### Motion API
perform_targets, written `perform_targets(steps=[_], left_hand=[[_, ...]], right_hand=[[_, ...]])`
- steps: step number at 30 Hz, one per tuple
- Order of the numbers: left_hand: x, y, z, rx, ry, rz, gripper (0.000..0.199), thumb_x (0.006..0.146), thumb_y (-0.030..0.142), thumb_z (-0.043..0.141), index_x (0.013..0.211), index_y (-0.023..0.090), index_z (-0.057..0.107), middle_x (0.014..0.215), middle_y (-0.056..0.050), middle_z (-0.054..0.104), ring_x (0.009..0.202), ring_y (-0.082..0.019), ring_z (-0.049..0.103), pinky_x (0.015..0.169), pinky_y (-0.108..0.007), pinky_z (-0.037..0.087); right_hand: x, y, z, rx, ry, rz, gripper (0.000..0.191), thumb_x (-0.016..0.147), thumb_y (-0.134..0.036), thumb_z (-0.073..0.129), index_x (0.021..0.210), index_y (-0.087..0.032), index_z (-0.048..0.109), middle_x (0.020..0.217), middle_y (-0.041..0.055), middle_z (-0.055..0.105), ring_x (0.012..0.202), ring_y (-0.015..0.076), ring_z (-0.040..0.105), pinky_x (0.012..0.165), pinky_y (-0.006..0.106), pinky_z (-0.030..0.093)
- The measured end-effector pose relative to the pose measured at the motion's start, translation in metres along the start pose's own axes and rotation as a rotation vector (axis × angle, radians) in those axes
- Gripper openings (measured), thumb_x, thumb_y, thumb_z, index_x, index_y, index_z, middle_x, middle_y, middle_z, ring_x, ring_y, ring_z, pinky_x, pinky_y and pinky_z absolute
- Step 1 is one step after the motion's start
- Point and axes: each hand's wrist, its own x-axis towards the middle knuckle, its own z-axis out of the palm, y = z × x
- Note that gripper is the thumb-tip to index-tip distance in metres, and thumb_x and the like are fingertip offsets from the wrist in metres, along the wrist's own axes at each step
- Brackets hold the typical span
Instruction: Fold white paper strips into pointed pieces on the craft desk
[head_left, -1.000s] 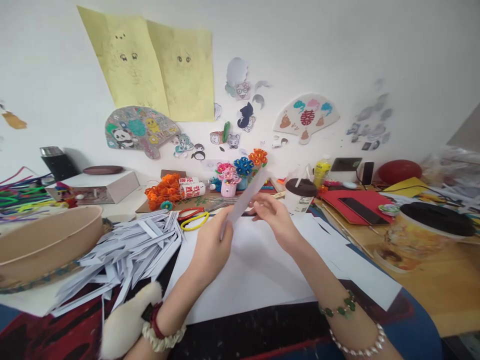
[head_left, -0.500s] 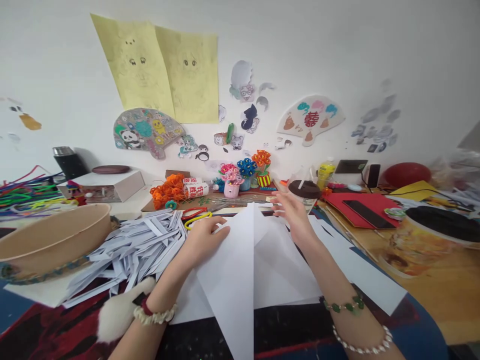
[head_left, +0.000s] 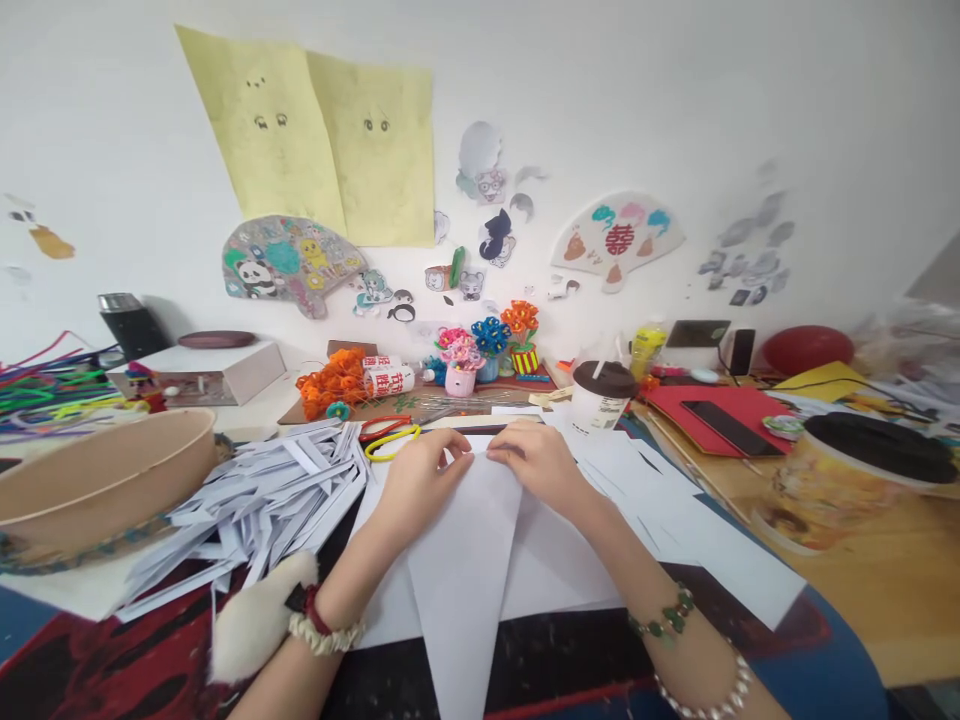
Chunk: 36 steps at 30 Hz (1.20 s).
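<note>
A folded white sheet of paper (head_left: 469,560) tapers toward me, its point reaching the bottom of the view. At its far edge, my left hand (head_left: 424,480) pinches the left part between thumb and fingers. Close beside it, my right hand (head_left: 541,465) has its fingertips closed on the right part of the same edge. More white paper (head_left: 559,570) lies flat underneath. A heap of folded white paper strips (head_left: 281,500) sits left of my left hand. Just beyond that hand are scissors with yellow handles (head_left: 391,440), partly hidden.
A beige oval container (head_left: 112,465) stands at the left. Behind my right hand is a lidded drink cup (head_left: 601,395). A phone (head_left: 731,428) rests on a red folder (head_left: 679,410), near a large black-topped tub (head_left: 832,490). Pipe-cleaner flowers (head_left: 461,350) line the back.
My right hand has come down and left from above the paper and closed on its far edge. The folded sheet has tilted lower, and my left hand has shifted slightly right.
</note>
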Motion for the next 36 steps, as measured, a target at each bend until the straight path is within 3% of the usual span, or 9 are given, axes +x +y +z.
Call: perform_targets(steps=[4, 9, 19, 36], left_hand=[[0.0023, 0.0032, 0.0014, -0.062, 0.044, 0.029, 0.01, 0.08, 0.023, 0.053, 0.076, 0.019, 0.062, 0.08, 0.0, 0.068, 0.072, -0.016, 0.057, 0.069, -0.027, 0.04], [0.0066, 0.0008, 0.0049, -0.105, 0.053, -0.002, 0.012, 0.079, 0.024, 0.052, 0.076, 0.018, 0.062, 0.082, -0.003, 0.068, 0.074, -0.017, 0.056, 0.071, -0.029, 0.04], [0.0089, -0.0043, 0.0079, -0.088, -0.027, -0.039, 0.017, 0.076, 0.028, 0.05, 0.074, 0.018, 0.063, 0.079, -0.003, 0.067, 0.068, -0.017, 0.053, 0.064, -0.028, 0.038], [0.0071, -0.0028, 0.0056, -0.121, -0.048, -0.096, 0.021, 0.073, 0.03, 0.048, 0.075, 0.017, 0.064, 0.066, -0.001, 0.059, 0.06, -0.015, 0.046, 0.057, -0.027, 0.032]], right_hand=[[0.0007, -0.0004, 0.0008, 0.041, 0.009, -0.02, 0.014, 0.08, -0.008, 0.069, 0.072, -0.019, 0.07, 0.071, 0.0006, 0.069, 0.071, 0.0163, 0.06, 0.067, 0.028, 0.042], [0.0011, 0.0006, 0.0045, 0.035, 0.024, -0.045, 0.013, 0.079, -0.008, 0.07, 0.073, -0.019, 0.07, 0.07, 0.001, 0.067, 0.07, 0.0164, 0.059, 0.066, 0.028, 0.041], [0.0009, 0.004, 0.0085, 0.036, 0.042, -0.056, 0.012, 0.077, -0.009, 0.072, 0.072, -0.02, 0.07, 0.072, 0.0012, 0.068, 0.071, 0.0166, 0.06, 0.067, 0.028, 0.042], [0.002, 0.0008, 0.0067, 0.017, -0.01, -0.044, 0.005, 0.08, -0.018, 0.073, 0.077, -0.02, 0.07, 0.075, 0.001, 0.069, 0.074, 0.0167, 0.059, 0.069, 0.028, 0.041]])
